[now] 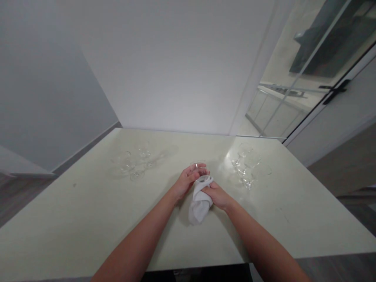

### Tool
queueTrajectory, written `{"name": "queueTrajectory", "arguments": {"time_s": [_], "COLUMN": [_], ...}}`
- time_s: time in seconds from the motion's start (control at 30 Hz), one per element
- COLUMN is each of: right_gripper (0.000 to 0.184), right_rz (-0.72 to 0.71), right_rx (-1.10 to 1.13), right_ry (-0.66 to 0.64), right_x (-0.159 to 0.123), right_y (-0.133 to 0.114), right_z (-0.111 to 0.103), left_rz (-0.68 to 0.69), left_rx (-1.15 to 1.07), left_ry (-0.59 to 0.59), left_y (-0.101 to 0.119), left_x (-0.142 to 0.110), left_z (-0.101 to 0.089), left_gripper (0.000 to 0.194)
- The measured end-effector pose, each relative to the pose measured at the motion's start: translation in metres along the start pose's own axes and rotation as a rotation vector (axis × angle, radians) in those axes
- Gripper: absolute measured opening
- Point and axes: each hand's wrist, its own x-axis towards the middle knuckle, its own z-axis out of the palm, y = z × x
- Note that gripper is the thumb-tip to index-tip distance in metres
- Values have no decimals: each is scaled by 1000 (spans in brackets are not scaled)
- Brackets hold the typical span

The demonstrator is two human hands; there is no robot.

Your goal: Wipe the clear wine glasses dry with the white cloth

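Note:
My left hand [185, 182] is closed round a clear drinking glass [199, 167] held just above the pale table [88, 219], near its middle. My right hand [217, 195] grips a white cloth [199, 203], bunched against the lower side of the glass and hanging down to the tabletop. Both hands touch each other at the glass.
Several clear stemmed glasses stand in a group at the back left [133, 162]. Another small group of glasses [248, 166] stands at the back right. A white wall rises behind the table, with a glass sliding door [305, 86] to the right. The table's near edge runs just below my forearms.

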Motion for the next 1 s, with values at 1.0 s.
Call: {"name": "queueTrajectory", "arguments": {"time_s": [1.0], "right_gripper": [27], "right_rz": [-539], "right_rx": [-953], "right_ry": [181], "right_x": [11], "right_y": [-6], "right_z": [-11], "left_rz": [348], "left_rx": [551], "left_ry": [387], "left_y": [-13], "left_x": [4], "left_z": [13], "left_gripper": [46]}}
